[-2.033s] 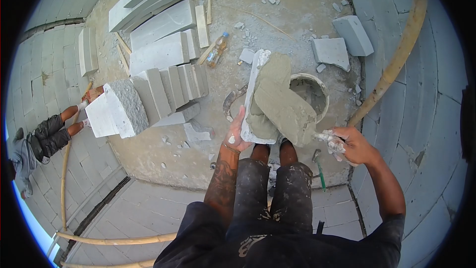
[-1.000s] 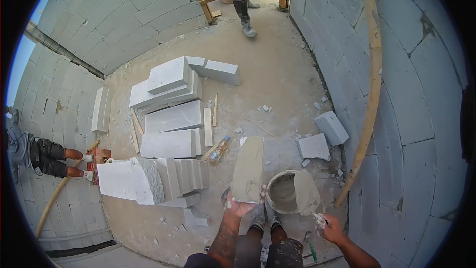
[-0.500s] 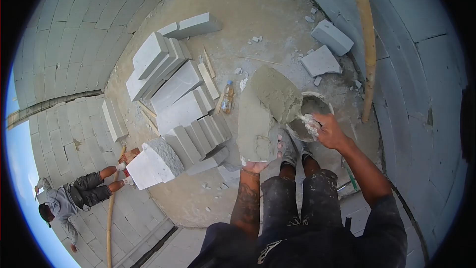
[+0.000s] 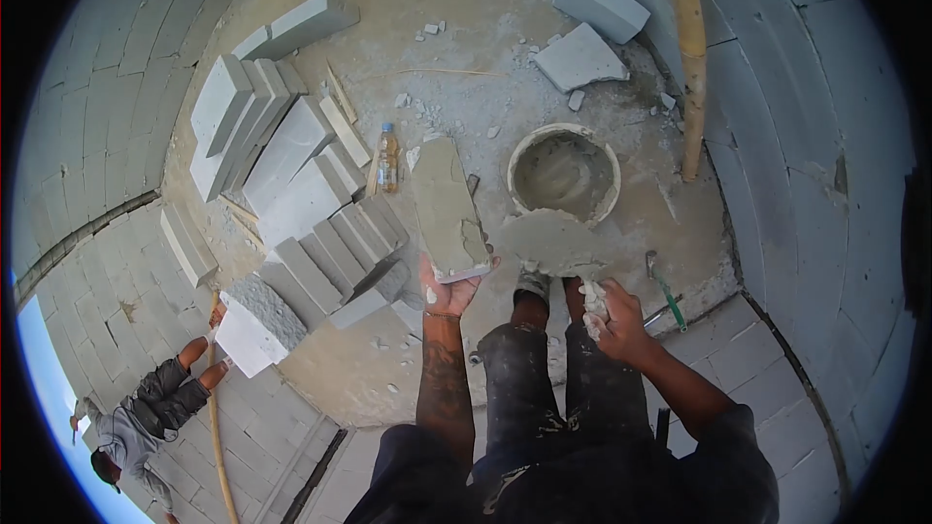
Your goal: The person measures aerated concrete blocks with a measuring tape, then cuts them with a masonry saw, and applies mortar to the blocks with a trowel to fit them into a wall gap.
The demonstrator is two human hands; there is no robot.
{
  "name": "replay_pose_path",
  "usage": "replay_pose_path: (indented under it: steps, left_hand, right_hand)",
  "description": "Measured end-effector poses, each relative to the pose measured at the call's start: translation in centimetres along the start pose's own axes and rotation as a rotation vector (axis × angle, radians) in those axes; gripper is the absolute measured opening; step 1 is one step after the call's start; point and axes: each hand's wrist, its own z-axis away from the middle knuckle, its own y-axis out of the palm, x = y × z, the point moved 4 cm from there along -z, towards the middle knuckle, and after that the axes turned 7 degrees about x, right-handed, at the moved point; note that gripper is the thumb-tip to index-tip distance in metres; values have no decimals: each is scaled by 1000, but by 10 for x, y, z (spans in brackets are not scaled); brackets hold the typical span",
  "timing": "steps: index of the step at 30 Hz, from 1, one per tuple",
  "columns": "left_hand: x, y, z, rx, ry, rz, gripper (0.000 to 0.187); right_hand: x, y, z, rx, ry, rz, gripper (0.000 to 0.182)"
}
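My left hand (image 4: 456, 283) grips the near end of a light concrete block (image 4: 447, 213). Grey mortar coats the block's upper face, and a pale edge shows by my fingers. My right hand (image 4: 619, 325) is wrapped round the mortar-caked handle of a trowel (image 4: 555, 241). The trowel's broad blade is level with the near side of a round bucket (image 4: 614, 167), overlapping its rim in view, and is apart from the block. Wet mortar (image 4: 563, 178) lies inside the bucket. My shoes are partly hidden beneath the blade.
Stacked pale blocks (image 4: 291, 199) stand to the left, with a bottle (image 4: 388, 160) beside them. A green-handled hammer (image 4: 668, 299) lies at right. Broken blocks (image 4: 582, 58) and a bamboo pole (image 4: 693, 68) are along the right wall. Another person (image 4: 146, 417) is at lower left.
The trowel has come off the block's face and moved toward me, with my right hand lower. My left hand and the block are farther left in view. The bucket is now uncovered.
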Motion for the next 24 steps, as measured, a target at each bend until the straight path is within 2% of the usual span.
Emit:
replay_pose_path:
  steps: [2, 3, 5, 6, 8, 9, 10, 12, 14, 15, 17, 18, 20, 24]
  left_hand:
    - [3, 0, -1, -77, 56, -20, 59]
    - [8, -3, -3, -118, 61, -68, 58]
    - [21, -17, 3, -212, 60, -124, 55]
    - [21, -21, 4, -227, 87, -136, 55]
    - [29, -29, 12, -367, 31, -304, 53]
    - [31, -28, 15, -335, 36, -248, 51]
    - [33, -24, 16, -312, 47, -231, 51]
    - [33, -12, 18, -293, 14, -211, 53]
    - [29, 1, 21, -289, 44, -221, 51]
    - [27, 10, 24, -342, 40, -301, 54]
    - [27, 15, 21, -389, 46, -404, 56]
    - [27, 13, 17, -379, 49, -401, 56]
    - [29, 8, 9, -330, 71, -615, 53]
    - [35, 25, 10, -335, 64, -568, 47]
  right_hand:
    - [-82, 4, 2, -124, 125, 354, 22]
    - [-130, 10, -4, -29, 283, 572, 24]
    - [-211, 15, -27, 465, 700, 797, 30]
    - [-211, 24, -29, 479, 672, 783, 30]
    - [-183, 17, -17, 146, 580, 741, 34]
    - [-169, 15, -11, 70, 472, 710, 39]
    - [-155, 10, -4, 62, 457, 736, 39]
    - [-121, 3, 2, 61, 248, 640, 44]
    - [-88, -10, 7, 87, 19, 669, 44]
    - [-71, -18, 7, 86, -5, 680, 44]
    - [-31, -27, 7, 179, -209, 778, 40]
    - [-20, -32, 4, 175, -212, 788, 40]
    - [0, -36, 5, 199, -336, 862, 37]
    - [10, -45, -5, 241, -287, 894, 39]
